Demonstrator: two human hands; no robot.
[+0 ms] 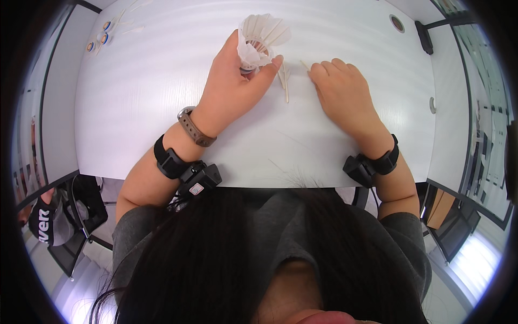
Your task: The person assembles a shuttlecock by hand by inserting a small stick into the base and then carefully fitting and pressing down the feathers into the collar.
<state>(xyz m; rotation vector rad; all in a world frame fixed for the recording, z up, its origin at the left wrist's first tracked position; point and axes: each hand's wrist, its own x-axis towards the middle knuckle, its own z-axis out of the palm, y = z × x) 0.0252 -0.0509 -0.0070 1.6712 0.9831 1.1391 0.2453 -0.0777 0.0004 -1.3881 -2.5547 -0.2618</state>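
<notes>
My left hand (232, 81) is closed around a white feather shuttlecock (265, 31), its open skirt tipped up and away from me. Part of the shuttlecock's base is covered by my fingers. To the right, my right hand (341, 92) rests low over the table with its fingers curled in. A thin pale feather quill (305, 65) sticks out at its thumb side, pinched there by the fingertips. Between the two hands, loose feather quills (286, 89) lie on the tabletop, just beside my left fingertips.
The white table (259, 146) has raised side panels. At its far left lie three round cork bases (104, 38) with blue rings, among scattered pale quills (125, 22). A round cable hole (397, 23) and a black bracket (424, 38) are at the far right.
</notes>
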